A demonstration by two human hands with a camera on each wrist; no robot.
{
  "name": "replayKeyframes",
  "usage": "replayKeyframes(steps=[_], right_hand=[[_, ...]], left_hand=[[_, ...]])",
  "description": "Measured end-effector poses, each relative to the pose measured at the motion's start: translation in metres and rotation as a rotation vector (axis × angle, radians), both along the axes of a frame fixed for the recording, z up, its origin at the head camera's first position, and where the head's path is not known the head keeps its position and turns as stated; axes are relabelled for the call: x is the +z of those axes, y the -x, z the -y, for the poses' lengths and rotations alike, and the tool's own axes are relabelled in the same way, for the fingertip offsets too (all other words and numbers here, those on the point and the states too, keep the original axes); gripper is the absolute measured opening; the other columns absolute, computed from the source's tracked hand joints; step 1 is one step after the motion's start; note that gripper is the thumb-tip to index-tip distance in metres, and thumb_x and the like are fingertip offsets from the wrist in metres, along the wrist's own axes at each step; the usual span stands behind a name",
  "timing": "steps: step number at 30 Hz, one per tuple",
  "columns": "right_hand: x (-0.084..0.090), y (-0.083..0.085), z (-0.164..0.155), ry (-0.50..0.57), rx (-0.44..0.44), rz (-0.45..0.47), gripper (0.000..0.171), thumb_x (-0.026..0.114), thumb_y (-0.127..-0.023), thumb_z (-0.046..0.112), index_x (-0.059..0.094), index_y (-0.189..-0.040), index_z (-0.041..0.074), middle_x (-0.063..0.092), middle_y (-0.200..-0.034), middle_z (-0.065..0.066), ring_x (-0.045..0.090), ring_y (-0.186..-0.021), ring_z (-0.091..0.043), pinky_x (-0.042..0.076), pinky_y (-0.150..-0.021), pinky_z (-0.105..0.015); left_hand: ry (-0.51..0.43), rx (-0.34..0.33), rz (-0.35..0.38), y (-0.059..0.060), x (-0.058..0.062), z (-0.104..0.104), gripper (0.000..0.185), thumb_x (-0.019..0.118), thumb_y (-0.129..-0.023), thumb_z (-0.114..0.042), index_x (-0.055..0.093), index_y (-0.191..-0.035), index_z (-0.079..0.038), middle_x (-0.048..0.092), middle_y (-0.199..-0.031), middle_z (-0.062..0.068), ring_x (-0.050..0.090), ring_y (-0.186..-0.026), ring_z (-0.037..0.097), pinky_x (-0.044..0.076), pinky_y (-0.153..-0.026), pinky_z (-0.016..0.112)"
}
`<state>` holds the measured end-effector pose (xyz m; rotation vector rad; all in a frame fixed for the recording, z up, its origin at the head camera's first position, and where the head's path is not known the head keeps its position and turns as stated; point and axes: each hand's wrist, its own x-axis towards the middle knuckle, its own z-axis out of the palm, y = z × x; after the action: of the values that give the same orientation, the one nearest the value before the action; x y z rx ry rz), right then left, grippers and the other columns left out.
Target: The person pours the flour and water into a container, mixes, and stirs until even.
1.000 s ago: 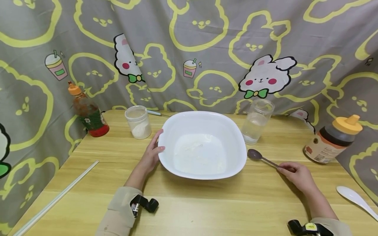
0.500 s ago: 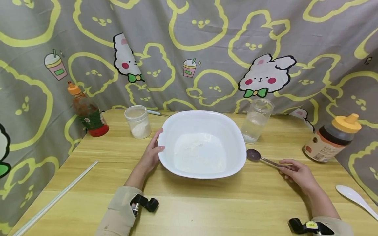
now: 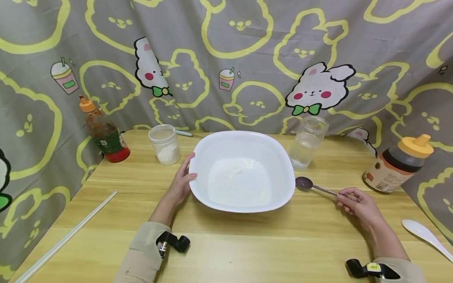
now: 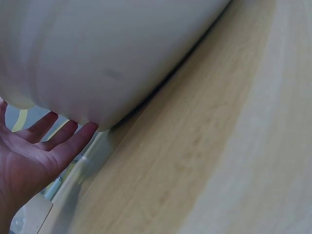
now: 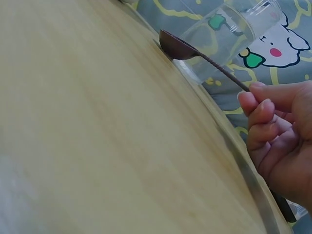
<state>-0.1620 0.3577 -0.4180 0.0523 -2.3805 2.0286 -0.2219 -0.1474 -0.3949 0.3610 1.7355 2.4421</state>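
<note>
1. Bowls: just one, the big white bowl [image 3: 242, 173] with a bit of white powder in the bottom.
2. Spoons: two, a dark metal spoon [image 3: 315, 187] and a white plastic spoon [image 3: 426, 237].
3. Clear jars: two, one with white powder [image 3: 164, 144] and one with water [image 3: 308, 142].
4. Squeeze bottles: two, a reddish sauce bottle [image 3: 104, 133] and a dark bottle with a yellow cap [image 3: 398, 165].
5. Long white sticks: one [image 3: 67, 236].
6. Hands: two, the left hand [image 3: 182, 182] and the right hand [image 3: 359, 205].

The right hand [image 3: 357, 204], flat over the spoon [image 3: 315, 187] handle a second ago, now pinches it in curled fingers; the handle end has lifted off the table [image 3: 247, 243].
</note>
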Motion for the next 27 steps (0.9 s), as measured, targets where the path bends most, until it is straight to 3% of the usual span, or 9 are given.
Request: replayKeyframes(steps=[10,17,21,27], right_hand=[[0.009,-0.001,0.003,0.367,0.11,-0.05,0.02,0.042,-0.086,-0.005,0.057,-0.088,0.008,0.061,-0.069,-0.004,0.05,-0.053,-0.005,0.04,-0.042,-0.014],[0.025,0.004,0.013,0.62,0.212,-0.088,0.029,0.031,-0.087,-0.011,0.057,-0.089,0.001,0.062,-0.071,-0.008,0.051,-0.054,-0.008,0.04,-0.042,-0.014],[0.041,0.013,0.023,0.647,0.241,-0.104,0.028,0.031,-0.087,-0.011,0.056,-0.089,0.0,0.061,-0.07,-0.011,0.052,-0.054,-0.01,0.04,-0.042,-0.014],[0.069,0.039,0.05,0.528,0.267,-0.124,0.021,0.037,-0.085,-0.012,0.054,-0.089,-0.001,0.06,-0.069,-0.011,0.05,-0.053,-0.01,0.038,-0.042,-0.014]], left_hand=[[0.006,-0.005,0.005,0.0,0.001,0.0,0.069,0.047,-0.075,-0.004,0.02,-0.137,-0.017,0.026,-0.13,0.021,0.039,-0.105,0.033,0.047,-0.074,0.036],[0.013,-0.003,0.013,0.001,0.001,0.0,0.068,0.046,-0.075,-0.004,0.02,-0.137,-0.018,0.026,-0.13,0.02,0.038,-0.107,0.035,0.047,-0.075,0.037],[0.017,0.004,0.013,0.001,0.002,0.0,0.068,0.046,-0.076,-0.003,0.021,-0.137,-0.017,0.026,-0.13,0.02,0.037,-0.107,0.035,0.047,-0.075,0.036],[0.018,0.005,0.01,0.001,0.001,0.0,0.068,0.046,-0.075,-0.003,0.02,-0.137,-0.016,0.026,-0.13,0.02,0.038,-0.106,0.034,0.048,-0.072,0.034]])
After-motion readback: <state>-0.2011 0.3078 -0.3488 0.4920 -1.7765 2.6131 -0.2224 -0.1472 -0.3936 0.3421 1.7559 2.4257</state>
